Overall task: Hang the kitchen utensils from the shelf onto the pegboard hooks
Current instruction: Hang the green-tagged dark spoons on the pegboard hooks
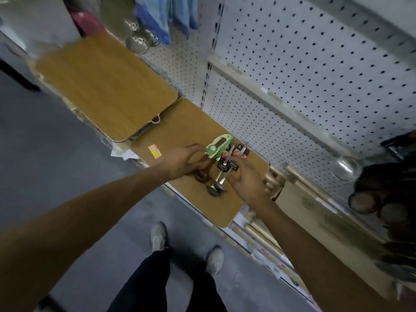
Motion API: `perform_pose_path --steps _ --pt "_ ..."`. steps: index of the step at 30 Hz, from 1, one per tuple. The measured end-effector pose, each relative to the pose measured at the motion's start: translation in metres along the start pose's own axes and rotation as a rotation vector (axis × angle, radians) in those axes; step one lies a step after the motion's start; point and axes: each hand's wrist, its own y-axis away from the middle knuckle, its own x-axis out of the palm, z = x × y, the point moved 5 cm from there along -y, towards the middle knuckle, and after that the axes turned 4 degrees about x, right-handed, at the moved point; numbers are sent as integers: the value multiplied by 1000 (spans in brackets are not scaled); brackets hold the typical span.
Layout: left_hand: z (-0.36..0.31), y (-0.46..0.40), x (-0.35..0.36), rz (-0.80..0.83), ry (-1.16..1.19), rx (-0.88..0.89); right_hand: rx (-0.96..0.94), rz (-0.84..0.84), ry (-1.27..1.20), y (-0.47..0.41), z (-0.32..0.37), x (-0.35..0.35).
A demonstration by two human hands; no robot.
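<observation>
A small heap of kitchen utensils lies on a wooden board (pixel 198 203) on the shelf: a green plastic tool (pixel 218 147), black-and-red carded pieces (pixel 236 154), metal spoons (pixel 216 185) and a brown wooden handle (pixel 201 174). My left hand (pixel 182 161) curls its fingers over the brown handle beside the green tool. On the heap's right side my right hand (pixel 245 179) is spread, its fingertips touching the black carded pieces. The white pegboard (pixel 315 75) rises behind the shelf.
A second wooden board (pixel 105 86) lies to the left. Metal ladles (pixel 137 41) and blue cloths (pixel 157 19) hang at the top. A steel ladle (pixel 346 167) and dark items hang at right. Wooden rods (pixel 276 176) and a carton sit beside the board. My feet stand on grey floor.
</observation>
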Motion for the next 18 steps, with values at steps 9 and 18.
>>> perform_pose_path --steps 9,18 --pt "144 -47 99 177 -1 -247 565 -11 -424 -105 -66 151" --pt "188 -108 198 321 146 -400 718 -114 -558 -167 -97 237"
